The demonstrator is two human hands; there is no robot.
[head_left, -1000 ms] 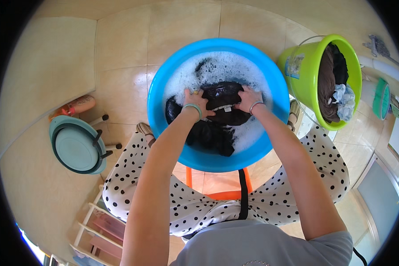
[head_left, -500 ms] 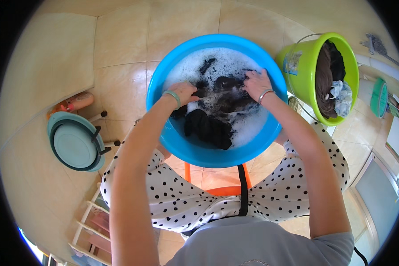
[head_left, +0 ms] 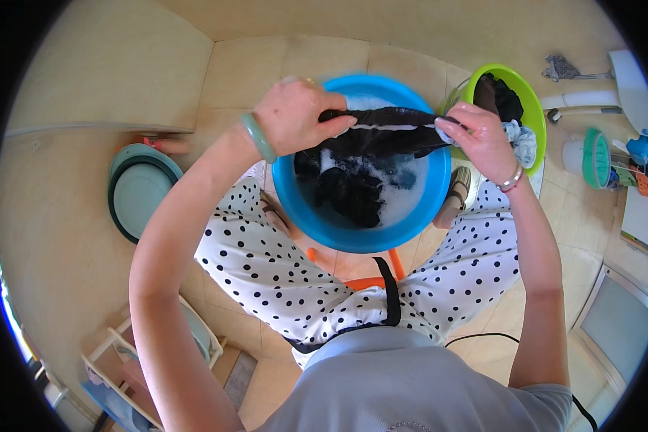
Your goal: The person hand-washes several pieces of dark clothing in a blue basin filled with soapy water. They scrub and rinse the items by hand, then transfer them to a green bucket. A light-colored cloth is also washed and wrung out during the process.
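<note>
A dark wet garment (head_left: 389,122) is stretched sideways between my two hands, above the blue basin (head_left: 286,198). My left hand (head_left: 299,115) pinches its left end between thumb and fingers. Its right end is gripped by my right hand (head_left: 486,140). A pale line, perhaps suds, runs along the garment, and its lower folds hang over the basin. Below it, more black clothes (head_left: 349,198) lie in the soapy water, with white foam (head_left: 403,205) around them. The garment hides the far part of the water.
Right of the basin, a lime-green bucket (head_left: 538,122) holds dark clothes and a pale blue cloth (head_left: 522,142). A grey-green folding basin (head_left: 142,198) leans by the left wall. An orange stool (head_left: 367,282) shows between my legs. A cream rack (head_left: 115,342) stands lower left.
Both hands have risen out of the suds, lifting the dark garment and pulling it out between them. The view has shifted, so the basin and bucket appear smaller.
</note>
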